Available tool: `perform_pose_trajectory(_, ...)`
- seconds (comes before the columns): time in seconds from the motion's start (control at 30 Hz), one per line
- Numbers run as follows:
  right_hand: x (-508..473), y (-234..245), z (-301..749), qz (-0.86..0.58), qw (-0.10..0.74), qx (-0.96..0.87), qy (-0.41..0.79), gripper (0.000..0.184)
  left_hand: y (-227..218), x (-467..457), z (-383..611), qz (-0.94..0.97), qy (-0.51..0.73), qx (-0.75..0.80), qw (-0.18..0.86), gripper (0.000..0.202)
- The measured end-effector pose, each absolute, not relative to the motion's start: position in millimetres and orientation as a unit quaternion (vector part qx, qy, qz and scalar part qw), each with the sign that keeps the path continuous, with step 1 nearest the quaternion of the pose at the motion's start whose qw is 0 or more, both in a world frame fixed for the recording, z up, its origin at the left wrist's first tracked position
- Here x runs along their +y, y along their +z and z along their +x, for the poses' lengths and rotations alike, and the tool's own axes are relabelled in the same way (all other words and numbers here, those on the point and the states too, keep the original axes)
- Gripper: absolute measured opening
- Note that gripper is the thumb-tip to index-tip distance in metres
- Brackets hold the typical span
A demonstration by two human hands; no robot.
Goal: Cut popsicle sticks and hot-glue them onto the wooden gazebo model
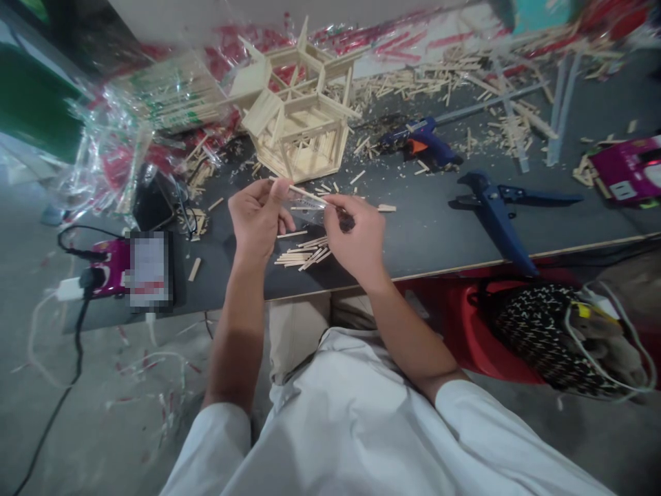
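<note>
Above the table edge, my left hand pinches one end of a thin wooden stick between thumb and fingers. My right hand is closed on the stick's other end. Just under the stick shows a clear strip with dark marks, which looks like a ruler; which fingers hold it I cannot tell. Below the hands lies a small pile of short cut sticks. Behind them stands a many-sided frame built of wooden sticks, with open cells and flat panels.
To the right lie a blue hot glue gun, glue sticks and a blue hand cutter reaching the table edge. At left are a phone, a purple power strip with cables, and plastic-wrapped sticks. Stick scraps litter the back.
</note>
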State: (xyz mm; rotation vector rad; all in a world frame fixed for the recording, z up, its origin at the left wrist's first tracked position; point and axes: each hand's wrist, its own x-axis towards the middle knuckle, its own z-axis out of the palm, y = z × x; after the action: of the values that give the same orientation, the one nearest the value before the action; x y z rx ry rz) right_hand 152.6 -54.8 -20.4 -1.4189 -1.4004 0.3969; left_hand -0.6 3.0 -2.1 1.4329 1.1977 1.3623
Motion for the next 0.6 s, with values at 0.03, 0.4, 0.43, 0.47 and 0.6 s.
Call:
perform_pose_trajectory(0.03, -54.3, -20.8, 152.3, -0.594, 0.527, -0.585, 0.165, 0.021, -2.3, 3.3, -0.4, 0.567, 0.541, 0.473, 0.403, 0.04)
perform_pose_trajectory(0.4, -51.7, -22.3, 152.8, -0.592, 0.529, -0.588, 0.153, 0.022, -5.5, 5.4, -1.8, 0.564, 0.53, 0.481, 0.412, 0.046)
perform_pose_trajectory(0.43, -51.4, -22.7, 152.8, -0.59, 0.533, -0.588, 0.151, 0.022, -5.5, 5.4, -1.8, 0.562, 0.531, 0.479, 0.415, 0.046)
perform_pose_trajectory(0.47, -51.2, -23.2, 152.7, -0.589, 0.536, -0.586, 0.15, 0.022, -5.4, 5.3, -1.7, 0.561, 0.533, 0.477, 0.418, 0.045)
perform_pose_trajectory(0.6, -50.2, -24.7, 152.1, -0.592, 0.537, -0.579, 0.16, 0.023, -4.3, 4.9, -1.6, 0.564, 0.525, 0.481, 0.417, 0.044)
